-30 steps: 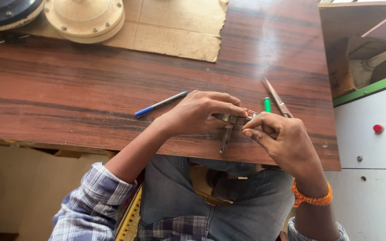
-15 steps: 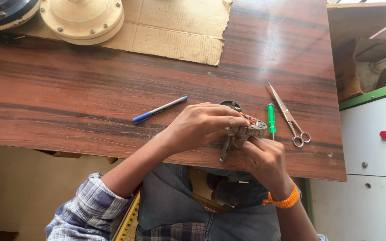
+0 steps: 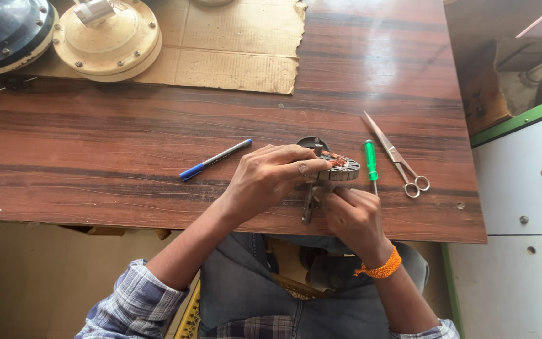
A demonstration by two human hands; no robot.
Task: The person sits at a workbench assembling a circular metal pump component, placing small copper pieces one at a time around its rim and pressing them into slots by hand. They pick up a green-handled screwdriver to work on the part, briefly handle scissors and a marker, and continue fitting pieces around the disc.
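Note:
My left hand (image 3: 270, 177) grips a round grey metal motor stator (image 3: 341, 167) with copper windings, holding it at the near edge of the wooden table (image 3: 127, 144). My right hand (image 3: 354, 216) sits just below it, fingers closed on a thin metal tool (image 3: 308, 204) that points down from the stator. A green-handled screwdriver (image 3: 371, 162) lies right of the stator, and steel scissors (image 3: 396, 155) lie beyond that. A blue pen (image 3: 214, 159) lies left of my left hand.
A sheet of cardboard (image 3: 233, 44) covers the far side of the table, with a cream round motor housing (image 3: 108, 39) and a dark round housing (image 3: 4, 31) on it. A white cabinet (image 3: 522, 207) with a red button stands to the right.
My right hand has slid from the right side of the stator to below it. The scissors and screwdriver it covered now lie in the open. The view shifted slightly.

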